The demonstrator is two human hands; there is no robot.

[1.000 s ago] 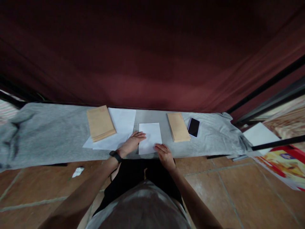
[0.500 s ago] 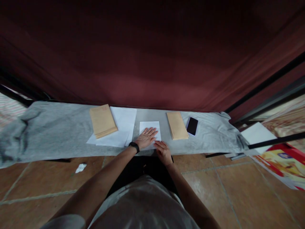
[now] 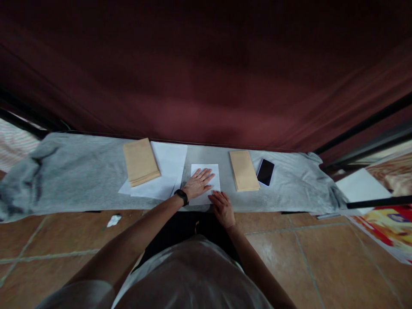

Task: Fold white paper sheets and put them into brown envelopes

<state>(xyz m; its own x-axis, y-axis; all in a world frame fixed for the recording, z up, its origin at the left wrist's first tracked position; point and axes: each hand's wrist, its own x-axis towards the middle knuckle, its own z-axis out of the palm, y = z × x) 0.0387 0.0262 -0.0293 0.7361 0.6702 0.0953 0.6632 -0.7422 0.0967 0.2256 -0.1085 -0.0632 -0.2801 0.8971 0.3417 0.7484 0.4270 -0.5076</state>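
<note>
A white sheet of paper (image 3: 213,171) lies on the grey cloth (image 3: 80,180) right in front of me. My left hand (image 3: 198,183), with a black watch at the wrist, rests flat on the sheet with fingers spread. My right hand (image 3: 222,207) lies flat at the sheet's near right corner, fingers stretched out. A stack of brown envelopes (image 3: 140,161) sits to the left on loose white sheets (image 3: 170,165). Another brown envelope stack (image 3: 243,170) lies just right of the sheet.
A black phone (image 3: 265,172) lies beside the right envelope stack. A dark red curtain (image 3: 206,77) hangs behind the cloth. A crumpled white scrap (image 3: 113,220) lies on the tiled floor. White paper (image 3: 362,185) and a colourful printed sheet (image 3: 386,225) lie at far right.
My left hand slid from the sheet's left edge onto its middle and now lies flat there. My right hand stayed at the near right corner. The view shifted slightly.
</note>
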